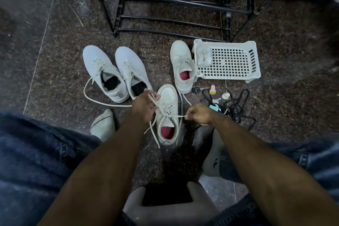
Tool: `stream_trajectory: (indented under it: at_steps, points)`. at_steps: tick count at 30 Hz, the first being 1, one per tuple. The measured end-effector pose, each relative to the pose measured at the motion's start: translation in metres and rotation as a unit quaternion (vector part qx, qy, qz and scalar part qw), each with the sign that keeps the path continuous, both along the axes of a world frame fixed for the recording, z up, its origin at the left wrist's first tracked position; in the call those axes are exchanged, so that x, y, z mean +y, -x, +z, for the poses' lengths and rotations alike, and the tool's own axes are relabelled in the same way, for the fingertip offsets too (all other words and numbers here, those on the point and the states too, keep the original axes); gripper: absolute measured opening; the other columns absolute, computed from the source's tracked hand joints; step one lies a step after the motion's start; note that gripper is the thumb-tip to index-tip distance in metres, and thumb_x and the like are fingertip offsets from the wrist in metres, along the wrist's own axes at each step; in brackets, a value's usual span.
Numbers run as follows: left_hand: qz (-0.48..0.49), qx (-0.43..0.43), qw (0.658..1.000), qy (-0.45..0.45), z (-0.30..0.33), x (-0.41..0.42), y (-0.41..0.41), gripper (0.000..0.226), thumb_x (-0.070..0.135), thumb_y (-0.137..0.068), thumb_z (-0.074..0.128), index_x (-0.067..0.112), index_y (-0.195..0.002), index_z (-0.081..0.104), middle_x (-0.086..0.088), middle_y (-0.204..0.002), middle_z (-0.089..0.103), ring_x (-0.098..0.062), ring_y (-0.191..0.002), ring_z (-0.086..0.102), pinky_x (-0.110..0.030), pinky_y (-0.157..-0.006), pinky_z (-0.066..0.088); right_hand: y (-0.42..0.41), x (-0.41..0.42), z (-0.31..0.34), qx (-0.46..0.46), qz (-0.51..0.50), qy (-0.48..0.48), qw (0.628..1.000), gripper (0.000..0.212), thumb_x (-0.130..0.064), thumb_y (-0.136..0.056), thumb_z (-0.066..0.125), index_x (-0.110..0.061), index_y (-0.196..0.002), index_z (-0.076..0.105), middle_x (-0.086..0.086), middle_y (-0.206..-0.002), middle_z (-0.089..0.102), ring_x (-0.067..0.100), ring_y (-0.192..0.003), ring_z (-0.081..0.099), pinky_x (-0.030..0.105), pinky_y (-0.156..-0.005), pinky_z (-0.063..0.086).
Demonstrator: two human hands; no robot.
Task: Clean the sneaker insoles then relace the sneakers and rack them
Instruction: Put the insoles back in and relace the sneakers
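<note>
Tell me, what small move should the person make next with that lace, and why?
Probably pull both ends snug, then cross them to tie. The left hand and right hand each pinch an end of the cream flat shoelace, already threaded up the white sneaker with the red insole, which sits unracked on the floor.

I saw open floor [60, 46] on the left. The rack [174, 2] blocked the far side. A white basket [255, 60] and tangled black cords [236, 106] crowded the right. Shoes [117, 73] sat close together, leaving little room between.
</note>
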State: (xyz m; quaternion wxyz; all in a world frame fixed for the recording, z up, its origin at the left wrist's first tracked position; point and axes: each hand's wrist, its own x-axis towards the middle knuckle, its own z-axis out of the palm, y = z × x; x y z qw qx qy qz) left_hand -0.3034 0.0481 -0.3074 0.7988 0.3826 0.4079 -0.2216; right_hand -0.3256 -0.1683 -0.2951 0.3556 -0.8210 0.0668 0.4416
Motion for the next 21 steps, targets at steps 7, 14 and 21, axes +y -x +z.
stream_trajectory:
  at_steps: [7, 14, 21]
  points:
    - [0.046, 0.019, 0.999, -0.002, -0.009, -0.031, 0.007, 0.047, 0.013, -0.102, 0.042, 0.028, -0.146, 0.035, -0.002, -0.114, 0.060, -0.015, -0.081, 0.060, -0.028, -0.071, 0.048, -0.007, 0.019, 0.010, 0.056, -0.416, -0.333, 0.844, 0.025, -0.010, -0.097, 0.045, -0.010, -0.073, 0.052, 0.009, -0.079, 0.071, 0.023, -0.080, 0.068, 0.036, -0.084, 0.052]
    - [-0.077, 0.005, 0.983, -0.167, -0.033, -0.033, 0.010, 0.061, 0.001, -0.098, 0.034, 0.029, -0.151, 0.023, -0.002, -0.095, 0.063, -0.005, -0.034, 0.031, -0.015, -0.035, 0.023, -0.009, 0.049, -0.008, 0.035, -0.603, -0.326, 0.727, 0.029, -0.016, -0.099, 0.038, -0.017, -0.070, 0.041, -0.005, -0.045, 0.037, 0.010, -0.038, 0.028, 0.023, -0.042, 0.025]
    - [-0.315, -0.170, 0.889, -0.287, -0.033, -0.041, 0.018, 0.062, 0.007, -0.087, 0.051, 0.025, -0.145, 0.040, 0.009, -0.080, 0.068, -0.004, -0.061, 0.055, -0.016, -0.063, 0.044, -0.005, 0.037, -0.012, 0.094, -0.652, -0.341, 0.670, 0.033, -0.022, -0.099, 0.040, -0.018, -0.067, 0.040, -0.003, -0.051, 0.038, 0.010, -0.046, 0.031, 0.023, -0.048, 0.031]
